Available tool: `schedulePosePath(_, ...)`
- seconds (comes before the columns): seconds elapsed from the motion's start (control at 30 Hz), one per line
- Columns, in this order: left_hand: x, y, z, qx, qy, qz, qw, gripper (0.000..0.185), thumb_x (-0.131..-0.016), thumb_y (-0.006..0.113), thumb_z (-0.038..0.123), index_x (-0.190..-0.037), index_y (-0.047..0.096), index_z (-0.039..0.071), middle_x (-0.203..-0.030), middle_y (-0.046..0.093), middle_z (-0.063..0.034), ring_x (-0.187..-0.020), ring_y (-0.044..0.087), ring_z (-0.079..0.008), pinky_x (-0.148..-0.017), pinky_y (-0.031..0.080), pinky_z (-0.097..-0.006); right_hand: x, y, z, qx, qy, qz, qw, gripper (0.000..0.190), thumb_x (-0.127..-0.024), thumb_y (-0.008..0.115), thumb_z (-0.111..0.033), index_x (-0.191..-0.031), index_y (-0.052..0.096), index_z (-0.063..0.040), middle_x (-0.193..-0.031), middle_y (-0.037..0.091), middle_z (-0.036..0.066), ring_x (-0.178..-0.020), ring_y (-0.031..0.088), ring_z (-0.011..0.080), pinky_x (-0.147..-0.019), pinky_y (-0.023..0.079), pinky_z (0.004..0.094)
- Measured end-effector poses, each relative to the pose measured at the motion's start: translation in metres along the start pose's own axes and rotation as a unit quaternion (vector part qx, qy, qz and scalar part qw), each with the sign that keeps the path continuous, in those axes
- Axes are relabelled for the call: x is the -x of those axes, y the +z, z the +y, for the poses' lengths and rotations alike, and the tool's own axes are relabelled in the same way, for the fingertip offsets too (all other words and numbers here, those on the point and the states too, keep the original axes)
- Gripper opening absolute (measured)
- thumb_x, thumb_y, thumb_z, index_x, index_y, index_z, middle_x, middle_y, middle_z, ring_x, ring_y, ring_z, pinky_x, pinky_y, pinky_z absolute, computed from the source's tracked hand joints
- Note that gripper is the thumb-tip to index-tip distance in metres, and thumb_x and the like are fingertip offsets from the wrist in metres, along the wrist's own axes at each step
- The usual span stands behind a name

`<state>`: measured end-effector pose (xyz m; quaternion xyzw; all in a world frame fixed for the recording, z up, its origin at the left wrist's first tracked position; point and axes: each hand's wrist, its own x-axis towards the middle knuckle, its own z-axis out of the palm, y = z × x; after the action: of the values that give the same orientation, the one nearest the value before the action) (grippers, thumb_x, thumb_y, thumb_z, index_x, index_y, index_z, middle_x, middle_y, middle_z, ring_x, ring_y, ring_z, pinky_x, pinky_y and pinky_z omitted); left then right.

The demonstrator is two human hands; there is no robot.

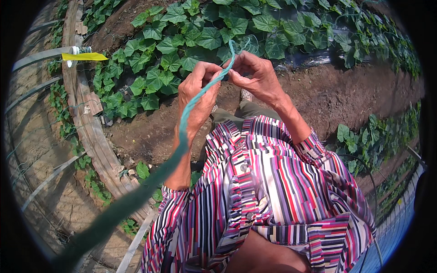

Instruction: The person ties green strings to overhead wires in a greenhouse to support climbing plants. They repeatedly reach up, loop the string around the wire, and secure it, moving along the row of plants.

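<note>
A twisted teal-green twine [194, 102] runs from close to the camera at lower left up to the fingertips of both hands. My left hand [198, 92] is bent with thumb and fingers pinched at the twine. Facing it, my right hand [257, 78] pinches with thumb and forefinger, its tips almost touching the left ones. Thin loose strands [252, 43] of the same colour curl above the right hand. The exact grip is partly hidden behind the twine and the fingers. Beyond the hands grow leafy cucumber-like vines [208, 37].
A weathered wooden beam [90, 136] runs down the left, with a spool [70, 57] and yellow strip [85, 57] near its top. Curved metal bars [37, 59] and netting stand beyond it. Black plastic mulch [307, 59] shows under the vines. More plants [368, 140] grow at right.
</note>
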<state>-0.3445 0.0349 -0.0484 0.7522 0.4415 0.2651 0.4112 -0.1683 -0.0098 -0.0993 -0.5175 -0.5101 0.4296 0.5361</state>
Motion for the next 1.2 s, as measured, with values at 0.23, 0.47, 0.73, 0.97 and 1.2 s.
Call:
schedulePosePath(0.23, 0.002, -0.001, 0.0, -0.019, -0.012, 0.006, 1.0, 0.011, -0.091, 0.068, 0.007, -0.1, 0.063, 0.005, -0.08, 0.065, -0.0064, -0.067, 0.06, -0.0208, -0.067, 0.049, -0.0353, -0.003, -0.001, -0.004, 0.046, -0.012, -0.005, 0.999, 0.016, -0.086, 0.071, -0.008, -0.098, 0.067, 0.001, -0.082, 0.071, 0.007, -0.072, 0.069, 0.011, -0.065, 0.057, 0.026)
schedulePosePath(0.47, 0.003, 0.001, -0.002, -0.087, 0.033, 0.014, 0.996, 0.01, -0.094, 0.069, 0.009, -0.1, 0.064, 0.002, -0.082, 0.065, -0.0041, -0.07, 0.058, -0.0101, -0.063, 0.048, -0.0265, -0.004, -0.001, -0.01, 0.08, -0.01, 0.007, 0.997, 0.014, -0.082, 0.071, -0.006, -0.09, 0.062, 0.001, -0.074, 0.068, 0.007, -0.067, 0.067, 0.0114, -0.06, 0.055, 0.0268)
schedulePosePath(0.73, 0.007, 0.005, -0.001, -0.056, 0.014, 0.046, 0.997, 0.009, -0.091, 0.068, 0.008, -0.1, 0.065, 0.006, -0.077, 0.065, -0.005, -0.071, 0.056, -0.0209, -0.069, 0.046, -0.0353, -0.002, 0.001, -0.009, 0.038, 0.039, 0.007, 0.998, 0.014, -0.082, 0.073, -0.005, -0.088, 0.062, 0.0, -0.07, 0.064, 0.003, -0.065, 0.062, 0.0075, -0.06, 0.053, 0.0241)
schedulePosePath(0.97, 0.01, 0.001, -0.001, 0.015, -0.037, 0.055, 0.998, 0.01, -0.092, 0.068, 0.007, -0.1, 0.065, 0.004, -0.078, 0.064, -0.0041, -0.071, 0.057, -0.0185, -0.066, 0.048, -0.0339, -0.003, 0.005, -0.007, -0.203, 0.116, -0.023, 0.972, 0.012, -0.09, 0.072, -0.01, -0.095, 0.064, -0.002, -0.081, 0.067, -0.001, -0.071, 0.062, 0.0045, -0.063, 0.052, 0.0212)
schedulePosePath(1.2, 0.009, -0.001, 0.006, 0.034, -0.016, 0.068, 0.997, 0.012, -0.093, 0.068, 0.009, -0.102, 0.064, 0.003, -0.08, 0.064, -0.0045, -0.072, 0.058, -0.0186, -0.066, 0.049, -0.0341, -0.002, 0.012, -0.013, -0.25, 0.115, -0.04, 0.961, 0.016, -0.096, 0.069, -0.014, -0.107, 0.065, -0.002, -0.089, 0.067, 0.001, -0.072, 0.062, 0.0052, -0.062, 0.049, 0.0196)
